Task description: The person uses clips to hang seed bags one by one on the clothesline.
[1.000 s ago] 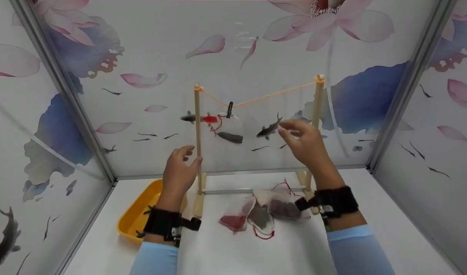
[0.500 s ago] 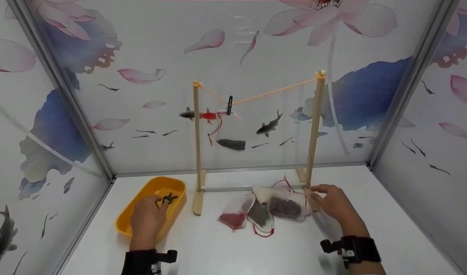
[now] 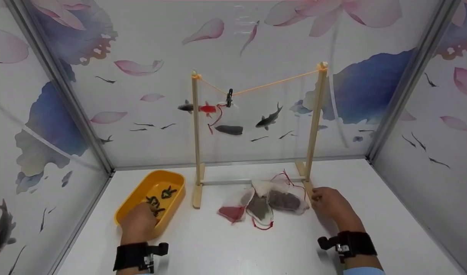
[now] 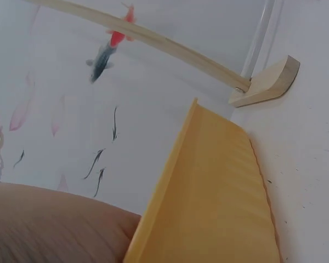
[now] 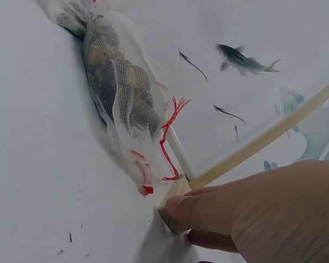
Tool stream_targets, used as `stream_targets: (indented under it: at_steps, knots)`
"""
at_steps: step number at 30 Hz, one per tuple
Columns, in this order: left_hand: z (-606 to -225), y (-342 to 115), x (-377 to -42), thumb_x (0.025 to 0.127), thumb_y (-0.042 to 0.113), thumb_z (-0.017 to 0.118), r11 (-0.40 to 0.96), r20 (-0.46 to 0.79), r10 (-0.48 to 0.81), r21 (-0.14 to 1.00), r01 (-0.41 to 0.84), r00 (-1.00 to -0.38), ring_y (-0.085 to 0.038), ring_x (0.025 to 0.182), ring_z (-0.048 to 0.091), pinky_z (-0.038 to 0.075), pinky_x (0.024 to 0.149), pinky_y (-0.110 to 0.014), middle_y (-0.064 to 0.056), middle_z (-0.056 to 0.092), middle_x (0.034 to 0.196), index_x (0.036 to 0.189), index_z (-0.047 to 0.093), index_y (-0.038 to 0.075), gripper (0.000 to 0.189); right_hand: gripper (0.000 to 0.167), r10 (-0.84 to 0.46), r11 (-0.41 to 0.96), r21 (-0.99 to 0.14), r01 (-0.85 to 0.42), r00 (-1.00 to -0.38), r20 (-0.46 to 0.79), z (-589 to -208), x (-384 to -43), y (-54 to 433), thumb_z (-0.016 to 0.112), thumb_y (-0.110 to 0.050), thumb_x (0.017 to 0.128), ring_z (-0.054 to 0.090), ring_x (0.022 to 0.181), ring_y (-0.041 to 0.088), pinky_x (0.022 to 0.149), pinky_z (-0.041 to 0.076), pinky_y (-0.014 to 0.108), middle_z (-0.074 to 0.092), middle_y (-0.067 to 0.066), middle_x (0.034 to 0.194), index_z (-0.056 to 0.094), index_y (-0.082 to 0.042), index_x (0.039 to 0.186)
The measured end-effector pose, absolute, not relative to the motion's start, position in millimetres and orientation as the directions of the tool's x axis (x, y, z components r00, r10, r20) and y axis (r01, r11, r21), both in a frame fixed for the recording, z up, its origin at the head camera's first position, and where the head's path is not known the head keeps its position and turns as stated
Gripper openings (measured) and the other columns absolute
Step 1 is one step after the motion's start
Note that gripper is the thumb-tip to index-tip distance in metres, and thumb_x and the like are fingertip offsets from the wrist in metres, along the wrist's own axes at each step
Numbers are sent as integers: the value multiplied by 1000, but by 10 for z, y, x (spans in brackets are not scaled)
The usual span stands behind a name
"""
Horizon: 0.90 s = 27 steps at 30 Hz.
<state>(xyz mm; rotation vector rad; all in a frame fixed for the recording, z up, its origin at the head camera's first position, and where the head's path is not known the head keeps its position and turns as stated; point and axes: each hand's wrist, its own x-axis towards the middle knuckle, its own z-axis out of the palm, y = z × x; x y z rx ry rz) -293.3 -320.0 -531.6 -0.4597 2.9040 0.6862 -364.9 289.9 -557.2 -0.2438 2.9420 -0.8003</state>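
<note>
In the head view my left hand [image 3: 138, 220] reaches into the yellow tray [image 3: 120, 204]. Several dark clips [image 3: 167, 191] lie in it by the fingers; the fingertips are hidden, so whether they hold a clip does not show. The left wrist view has the tray's outer wall [image 4: 214, 192] covering the fingers. Over at the right, my right hand [image 3: 336, 208] has its thumb and fingers at the rack's wooden foot [image 5: 174, 211], seemingly pinching it. Beside them lies a white mesh drawstring bag [image 5: 120, 82] with brownish contents.
A wooden rack post [image 3: 196, 130] and another post [image 3: 317, 122] carry a sagging orange string [image 3: 275, 83]. A black clip [image 3: 229, 98] holds a mesh bag with dark contents [image 3: 229, 130] on it. Other mesh bags [image 3: 232, 214] lie on the white table [image 3: 248, 248].
Both hands have come down from the hanging bag: the left into the yellow tray and then nearer its front end, the right to the rack's right foot. The bag hangs unattended, swung slightly.
</note>
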Motion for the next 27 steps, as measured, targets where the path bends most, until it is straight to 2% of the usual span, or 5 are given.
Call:
stream_targets:
  at_steps: [3, 7, 13, 19, 27]
  knots:
    - [-5326, -3212, -2942, 106, 4, 65, 852, -176, -260, 421, -311, -949, -32, 97, 64, 53, 92, -49, -16, 75, 111, 131, 74, -8, 29, 28, -169, 851, -509, -129, -985, -34, -5594, -3673, 2899, 77, -7, 107, 61, 145, 55, 116, 55, 66, 63, 26, 162, 79, 4, 133]
    - [-5370, -3229, -2938, 103, 2, 65, 862, -98, -267, 420, -283, -959, -31, 90, 63, 51, 85, -46, -15, 74, 100, 113, 74, -5, 15, 28, -151, 844, -525, -108, -988, -40, -5611, -3689, 2908, 76, -6, 107, 60, 147, 54, 117, 55, 66, 63, 23, 164, 80, 4, 133]
    - [-5429, -3236, -2937, 94, 3, 76, 861, -9, -284, 438, -259, -959, -30, 86, 60, 49, 79, -43, -15, 69, 96, 107, 70, -4, 16, 27, -136, 844, -528, -91, -990, -48, -5606, -3668, 2931, 75, -6, 108, 61, 146, 53, 115, 56, 65, 64, 22, 163, 80, 2, 133]
    - [-5451, -3232, -2925, 96, -5, 64, 849, 60, -295, 474, -233, -954, -29, 77, 59, 45, 67, -37, -14, 68, 86, 94, 72, 0, 9, 25, -163, 847, -516, -128, -986, -22, -5597, -3627, 2930, 76, -10, 109, 64, 142, 53, 111, 59, 64, 65, 22, 161, 80, 1, 131]
    - [-5437, -3222, -2905, 105, -2, 58, 850, 52, -270, 481, -213, -961, -30, 85, 62, 51, 76, -42, -18, 70, 97, 111, 74, -6, 17, 26, -137, 839, -532, -111, -991, -10, -5613, -3630, 2919, 76, -9, 108, 63, 141, 54, 113, 57, 65, 68, 24, 156, 81, -1, 132]
